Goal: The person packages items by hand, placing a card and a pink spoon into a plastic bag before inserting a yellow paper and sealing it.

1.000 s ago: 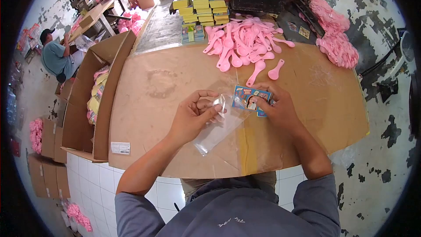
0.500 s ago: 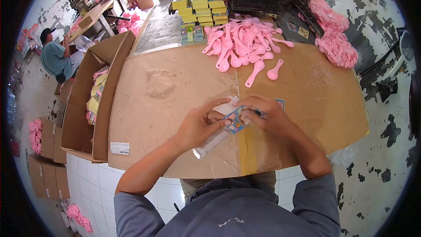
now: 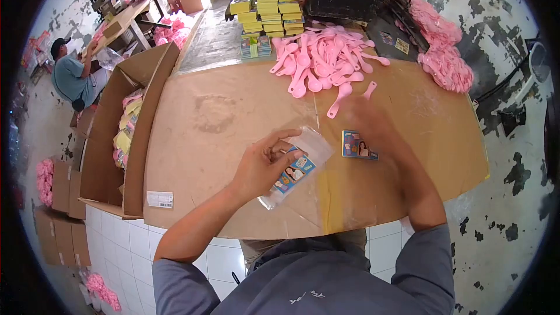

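My left hand (image 3: 269, 163) pinches a blue printed card (image 3: 296, 174) together with clear plastic bags (image 3: 316, 147) over the middle of the table. Blurred by motion, my right hand (image 3: 364, 119) reaches over the table beside the nearest pink spoons; its fingers cannot be made out. Just below it lies a small stack of blue printed cards (image 3: 359, 144). A heap of pink plastic spoons (image 3: 326, 58) covers the back middle of the table, with one loose spoon (image 3: 339, 100) in front of it.
A cardboard-topped table (image 3: 192, 151) spreads before me. Stacks of yellow-edged cards (image 3: 267, 9) stand at the back. On the left is a long open carton (image 3: 153, 134) with packed items. A seated person (image 3: 76, 76) is beyond it. Pink bundles (image 3: 446, 67) lie at the right back.
My right hand has left the card and moved up and right to the spoons. The card in my left hand now lies flat over the bags, and the card stack is uncovered.
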